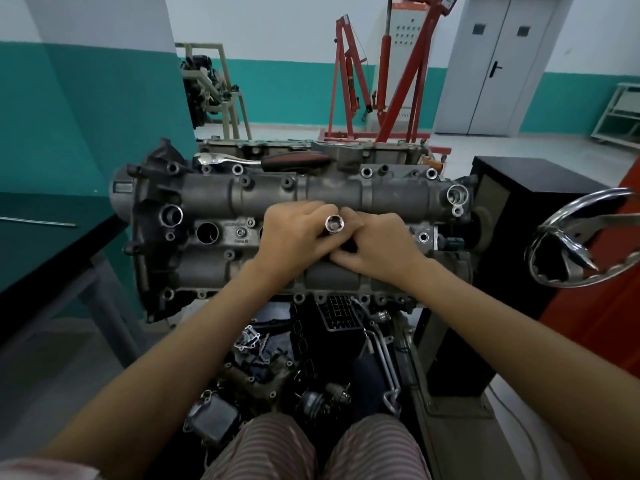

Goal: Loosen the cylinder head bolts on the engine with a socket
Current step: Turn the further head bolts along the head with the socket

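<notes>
Two hands working mid-engine (pixel 214 199): we are pinching the round chrome socket (pixel 334 224) with our left hand (pixel 294 233), hex mouth upward; our right hand (pixel 375 249) is curling beside it, grip unclear.

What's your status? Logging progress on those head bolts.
Both hands hold socket over engine. Ratchet idle on far edge. Nothing blocking.

- Your engine (pixel 214 199) sits on a stand with a chrome handwheel (pixel 585 237) at its right end.
- A ratchet (pixel 225 159) lies on the engine's far edge, its dark handle pointing right.
- On the floor (pixel 62 358) below the engine lie loose parts (pixel 311 368).
- Left, a dark table (pixel 41 244) carries a thin rod (pixel 38 222).
</notes>
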